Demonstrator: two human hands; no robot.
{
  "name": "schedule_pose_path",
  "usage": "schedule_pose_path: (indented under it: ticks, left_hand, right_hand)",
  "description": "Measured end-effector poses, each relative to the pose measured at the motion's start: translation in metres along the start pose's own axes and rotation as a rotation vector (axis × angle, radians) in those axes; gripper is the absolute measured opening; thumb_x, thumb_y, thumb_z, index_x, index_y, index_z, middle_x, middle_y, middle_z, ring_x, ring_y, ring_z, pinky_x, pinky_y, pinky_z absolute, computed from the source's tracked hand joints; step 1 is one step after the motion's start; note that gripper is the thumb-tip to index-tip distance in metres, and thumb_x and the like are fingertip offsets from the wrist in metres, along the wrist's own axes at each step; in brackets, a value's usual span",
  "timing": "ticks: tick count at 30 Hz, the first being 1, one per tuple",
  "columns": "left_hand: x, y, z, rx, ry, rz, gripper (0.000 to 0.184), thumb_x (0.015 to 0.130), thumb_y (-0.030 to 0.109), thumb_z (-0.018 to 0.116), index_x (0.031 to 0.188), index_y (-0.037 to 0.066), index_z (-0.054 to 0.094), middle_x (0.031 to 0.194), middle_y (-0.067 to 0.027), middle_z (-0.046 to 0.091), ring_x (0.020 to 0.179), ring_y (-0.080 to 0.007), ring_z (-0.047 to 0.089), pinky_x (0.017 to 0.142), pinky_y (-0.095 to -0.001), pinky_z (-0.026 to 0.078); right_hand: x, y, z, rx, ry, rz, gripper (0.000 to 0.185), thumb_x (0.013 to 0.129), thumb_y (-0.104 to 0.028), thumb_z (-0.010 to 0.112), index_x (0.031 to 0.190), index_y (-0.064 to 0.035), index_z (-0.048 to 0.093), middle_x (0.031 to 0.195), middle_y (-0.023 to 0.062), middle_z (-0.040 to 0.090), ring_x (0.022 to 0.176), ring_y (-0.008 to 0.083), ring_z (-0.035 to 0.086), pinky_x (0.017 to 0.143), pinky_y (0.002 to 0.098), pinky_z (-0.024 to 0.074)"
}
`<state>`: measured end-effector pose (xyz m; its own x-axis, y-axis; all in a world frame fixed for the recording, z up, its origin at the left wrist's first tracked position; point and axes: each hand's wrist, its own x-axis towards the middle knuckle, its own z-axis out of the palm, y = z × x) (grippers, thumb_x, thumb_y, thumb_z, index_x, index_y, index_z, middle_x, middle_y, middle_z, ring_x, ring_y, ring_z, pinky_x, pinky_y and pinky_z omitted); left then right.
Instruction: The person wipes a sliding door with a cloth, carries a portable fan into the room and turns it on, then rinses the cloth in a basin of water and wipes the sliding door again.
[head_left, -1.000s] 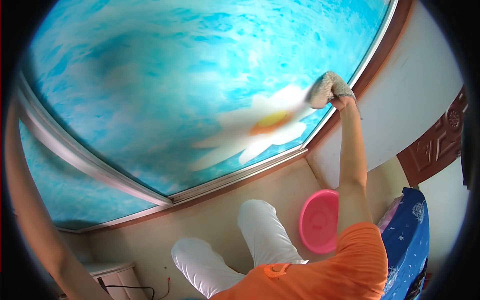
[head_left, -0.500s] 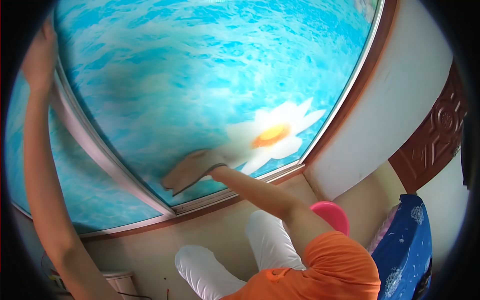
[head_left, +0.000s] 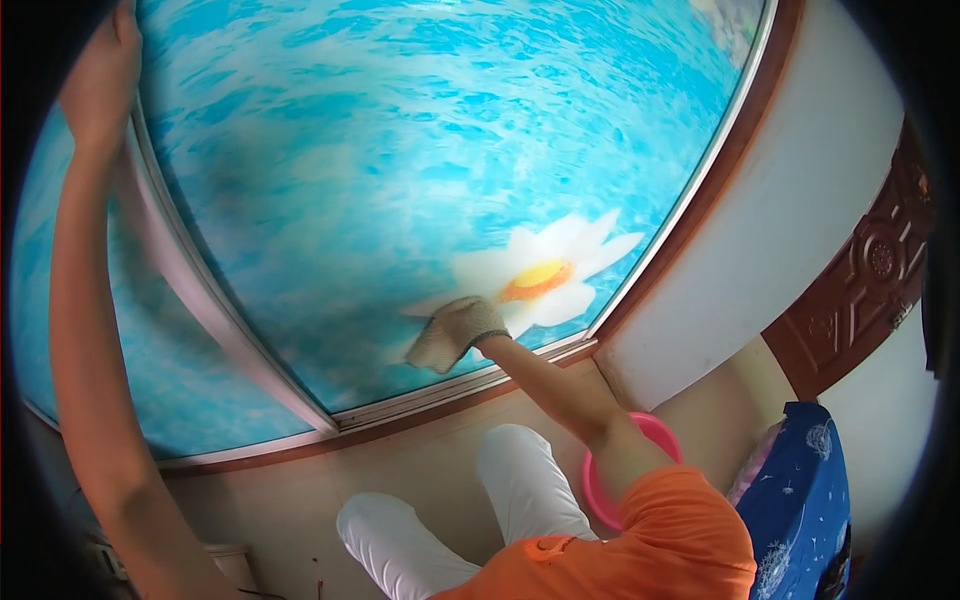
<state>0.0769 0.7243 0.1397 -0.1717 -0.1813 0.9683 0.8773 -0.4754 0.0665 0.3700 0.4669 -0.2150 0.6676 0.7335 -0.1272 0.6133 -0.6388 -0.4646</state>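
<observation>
A grey-beige cloth (head_left: pixel 455 332) covers my right hand (head_left: pixel 470 325) and lies against the blue water-patterned panel (head_left: pixel 400 170), at the lower left petals of the white flower (head_left: pixel 575 255). The cloth hides the fingers, and its loose end hangs to the left. At the upper left, my left hand (head_left: pixel 105 75) is raised and rests on the white frame (head_left: pixel 165 215) at the panel's left edge, its fingers wrapped round that edge and partly cut off by the dark border of the view.
A pink basin (head_left: pixel 592 490) stands on the floor behind my right arm. Blue patterned fabric (head_left: pixel 810 500) is at the lower right, near a brown carved door (head_left: pixel 860 270). A pale cabinet (head_left: pixel 232 562) sits at the lower left.
Over the last second my right hand swept the cloth down and left from the panel's right edge, then back a little right. My left hand came into view at the frame's upper left.
</observation>
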Motion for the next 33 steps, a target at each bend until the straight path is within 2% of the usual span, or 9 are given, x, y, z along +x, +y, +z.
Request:
schedule_pose_path:
  ticks: [4,7,9,11,15,22,26,29,33]
  left_hand:
    - [0.003,0.003,-0.004,-0.020,0.010,0.024,0.050,0.086,0.047,0.027,0.111,0.011,0.052,0.105,-0.0150,0.053,0.094,-0.0294,0.053,0.078,-0.0368,0.042]
    - [0.006,0.001,-0.006,-0.042,0.019,0.043,0.049,0.087,0.045,0.027,0.112,0.010,0.050,0.106,-0.0163,0.052,0.095,-0.0307,0.051,0.079,-0.0380,0.041]
    - [0.010,0.002,-0.008,-0.057,0.032,0.057,0.048,0.087,0.043,0.028,0.112,0.009,0.050,0.107,-0.0172,0.051,0.096,-0.0316,0.050,0.080,-0.0388,0.041]
    - [0.009,0.003,-0.012,-0.067,0.046,0.063,0.047,0.087,0.041,0.028,0.113,0.008,0.049,0.108,-0.0181,0.050,0.098,-0.0325,0.049,0.080,-0.0396,0.040]
    - [0.010,0.004,-0.017,-0.078,0.051,0.074,0.045,0.088,0.037,0.029,0.113,0.005,0.048,0.110,-0.0199,0.048,0.100,-0.0343,0.047,0.082,-0.0412,0.039]
    - [0.012,0.020,-0.027,-0.136,0.048,0.113,0.042,0.088,0.031,0.030,0.115,0.002,0.045,0.113,-0.0231,0.044,0.103,-0.0374,0.043,0.084,-0.0439,0.037]
    - [0.015,0.027,-0.034,-0.176,0.059,0.137,0.041,0.089,0.028,0.030,0.115,0.000,0.044,0.115,-0.0249,0.042,0.105,-0.0392,0.041,0.085,-0.0455,0.036]
    - [0.014,0.034,-0.045,-0.209,0.078,0.164,0.040,0.089,0.025,0.031,0.116,-0.002,0.043,0.117,-0.0262,0.041,0.107,-0.0405,0.040,0.086,-0.0467,0.035]
    - [0.014,0.030,-0.054,-0.217,0.097,0.230,0.038,0.090,0.022,0.031,0.116,-0.004,0.041,0.118,-0.0280,0.039,0.109,-0.0423,0.038,0.087,-0.0483,0.034]
  right_hand:
    - [0.012,-0.013,-0.056,-0.640,0.134,-0.399,0.035,0.081,-0.026,0.046,0.110,-0.0081,0.051,0.110,0.0105,0.054,0.103,0.0250,0.050,0.085,0.0300,0.0401]
    - [0.042,0.040,-0.133,1.193,-0.086,-0.349,0.037,0.084,-0.017,0.043,0.119,-0.0082,0.042,0.123,0.0077,0.041,0.114,0.0198,0.036,0.096,0.0321,0.0279]
    - [0.001,0.011,-0.181,1.084,-0.065,-0.169,0.044,0.084,-0.016,0.042,0.128,-0.0106,0.034,0.133,0.0033,0.031,0.123,0.0185,0.026,0.103,0.0296,0.0166]
    - [0.011,0.040,-0.172,-0.163,0.267,-0.368,0.040,0.084,-0.016,0.044,0.124,-0.0081,0.038,0.127,0.0056,0.039,0.118,0.0199,0.033,0.100,0.0315,0.0241]
    - [0.131,0.187,0.022,0.230,0.343,-0.455,0.038,0.080,-0.030,0.051,0.112,-0.0110,0.051,0.117,0.0102,0.049,0.109,0.0221,0.045,0.088,0.0321,0.0385]
    - [0.054,0.141,0.012,-0.482,-0.299,-0.209,0.024,0.079,-0.025,0.050,0.098,-0.0122,0.059,0.100,0.0067,0.059,0.095,0.0174,0.054,0.080,0.0254,0.0421]
    - [-0.028,0.126,-0.089,1.643,-0.461,-0.348,0.025,0.082,-0.013,0.048,0.105,-0.0052,0.056,0.110,0.0071,0.054,0.100,0.0176,0.051,0.087,0.0286,0.0404]
    - [-0.072,0.096,-0.138,0.017,0.175,-0.971,0.031,0.076,-0.012,0.056,0.105,-0.0022,0.055,0.112,0.0101,0.053,0.099,0.0205,0.051,0.089,0.0318,0.0400]
    - [-0.100,0.133,-0.155,0.477,0.088,-0.926,0.032,0.067,-0.013,0.064,0.097,-0.0045,0.059,0.099,0.0100,0.058,0.097,0.0231,0.052,0.088,0.0321,0.0402]
